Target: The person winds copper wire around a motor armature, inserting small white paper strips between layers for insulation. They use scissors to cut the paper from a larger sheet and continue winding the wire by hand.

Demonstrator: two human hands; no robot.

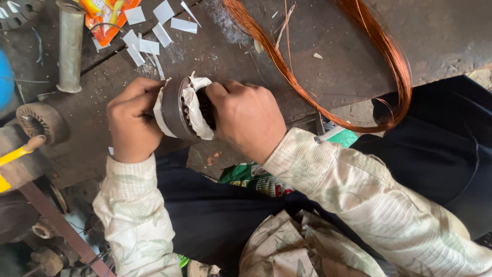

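A dark round metal motor stator (pixel 177 109) with white insulating paper sticking out of its slots sits between my two hands at the edge of a dark workbench (pixel 328 56). My left hand (pixel 132 122) grips its left side. My right hand (pixel 247 118) grips its right side, with the fingers curled into the open end. A loop of bare copper wire (pixel 379 77) lies on the bench to the right of my right hand.
Several white paper strips (pixel 148 31) and an orange wrapper (pixel 105 18) lie at the back. A grey metal tube (pixel 69 46) stands at the left, with another stator (pixel 41 120) and a yellow-handled tool (pixel 15 154) nearby. Green packaging (pixel 251 177) lies below the bench.
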